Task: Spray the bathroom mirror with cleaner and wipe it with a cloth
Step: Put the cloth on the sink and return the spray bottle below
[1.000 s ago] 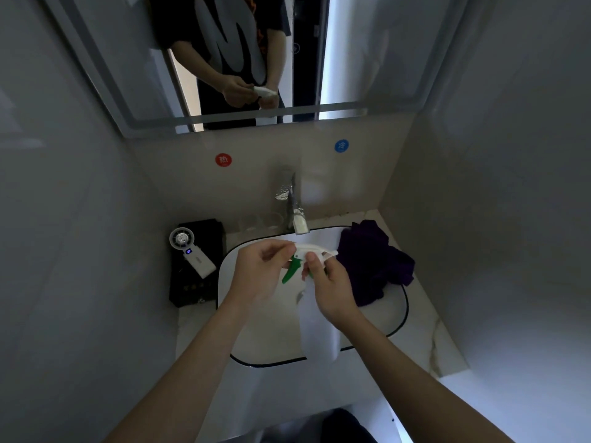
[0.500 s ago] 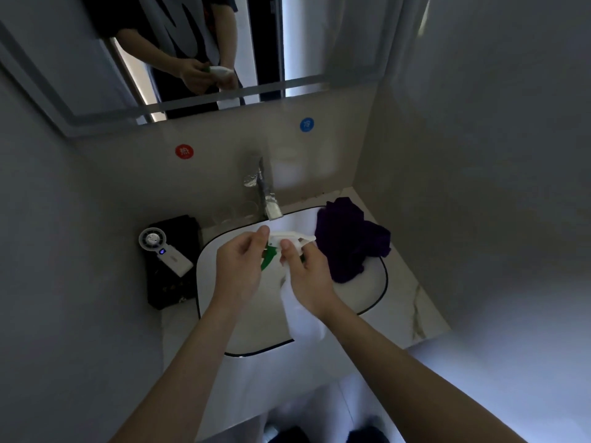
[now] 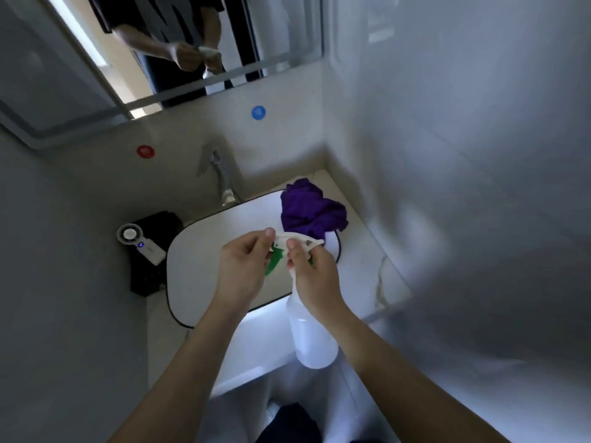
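A white spray bottle (image 3: 311, 334) with a white head and green trigger hangs over the sink. My right hand (image 3: 315, 276) grips its neck just under the head. My left hand (image 3: 244, 266) pinches the nozzle end of the head with thumb and fingertips. A crumpled purple cloth (image 3: 308, 212) lies on the sink's far right rim, beyond both hands. The mirror (image 3: 179, 49) sits on the wall at the top of the view and reflects my arms and the bottle.
The white sink (image 3: 198, 257) has a chrome tap (image 3: 224, 177) at the back. A black box (image 3: 150, 251) with a small white handheld fan (image 3: 137, 241) on it stands left of the sink. Walls close in on left and right.
The camera has swung, so the mirror and sink sit lower and tilted in view. Both hands keep the same hold on the bottle's head and neck.
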`<state>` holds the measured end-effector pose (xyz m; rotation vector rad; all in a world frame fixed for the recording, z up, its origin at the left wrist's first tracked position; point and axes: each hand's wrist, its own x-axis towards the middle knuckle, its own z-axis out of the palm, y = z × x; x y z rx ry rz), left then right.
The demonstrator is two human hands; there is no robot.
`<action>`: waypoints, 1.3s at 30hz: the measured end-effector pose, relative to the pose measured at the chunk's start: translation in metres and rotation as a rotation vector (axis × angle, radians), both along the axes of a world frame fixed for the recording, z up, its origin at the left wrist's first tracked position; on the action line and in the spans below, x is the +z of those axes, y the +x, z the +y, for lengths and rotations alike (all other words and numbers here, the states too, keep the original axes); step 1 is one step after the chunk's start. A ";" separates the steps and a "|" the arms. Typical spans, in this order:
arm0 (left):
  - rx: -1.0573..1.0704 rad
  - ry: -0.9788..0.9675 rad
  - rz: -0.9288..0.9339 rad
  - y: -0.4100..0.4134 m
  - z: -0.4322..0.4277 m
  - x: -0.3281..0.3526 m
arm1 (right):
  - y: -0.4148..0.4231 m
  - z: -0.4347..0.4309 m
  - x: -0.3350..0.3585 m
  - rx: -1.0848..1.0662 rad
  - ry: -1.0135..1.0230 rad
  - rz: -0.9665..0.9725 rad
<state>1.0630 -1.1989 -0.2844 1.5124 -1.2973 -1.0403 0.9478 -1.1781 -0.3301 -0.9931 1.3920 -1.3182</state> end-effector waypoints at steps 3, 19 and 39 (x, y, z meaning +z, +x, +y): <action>-0.098 0.025 -0.047 -0.034 0.023 -0.012 | -0.036 0.031 -0.009 -0.028 0.071 -0.049; -0.555 0.114 -0.275 -0.104 0.101 -0.157 | -0.117 0.159 -0.146 -0.209 0.522 -0.308; -0.955 0.763 -0.518 -0.052 0.206 -0.382 | -0.129 0.179 -0.328 -0.781 0.537 -0.715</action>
